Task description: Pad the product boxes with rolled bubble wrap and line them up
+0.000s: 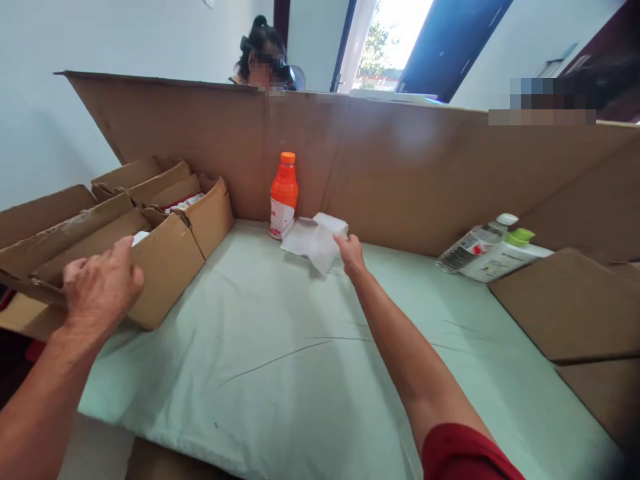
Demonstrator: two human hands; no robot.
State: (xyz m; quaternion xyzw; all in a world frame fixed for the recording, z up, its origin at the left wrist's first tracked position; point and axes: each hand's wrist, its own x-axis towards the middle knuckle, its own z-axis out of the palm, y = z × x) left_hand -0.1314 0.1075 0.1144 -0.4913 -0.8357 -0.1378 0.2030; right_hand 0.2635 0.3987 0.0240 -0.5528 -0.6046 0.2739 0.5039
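My left hand (pixel 101 283) is over the near compartment of a divided cardboard box (pixel 170 267) at the left. Its fingers curl down past the divider, so the fingertips are hidden. A bit of something white (pixel 141 237) shows beside the index finger. At the back of the table my right hand (pixel 351 253) pinches the right side of a white, partly see-through soft packet (pixel 315 241), which lies crumpled on the cloth. Just left of the packet stands an orange bottle (pixel 284 197) with an orange cap and a white label, upright against the cardboard wall.
A tall cardboard wall (pixel 400 173) runs along the back. Leaning at the right are a clear water bottle (pixel 473 245) and a white bottle with a green cap (pixel 505 257), beside another cardboard box (pixel 570 307). Pale green cloth (pixel 280 373) covers the table. Two people are beyond the wall.
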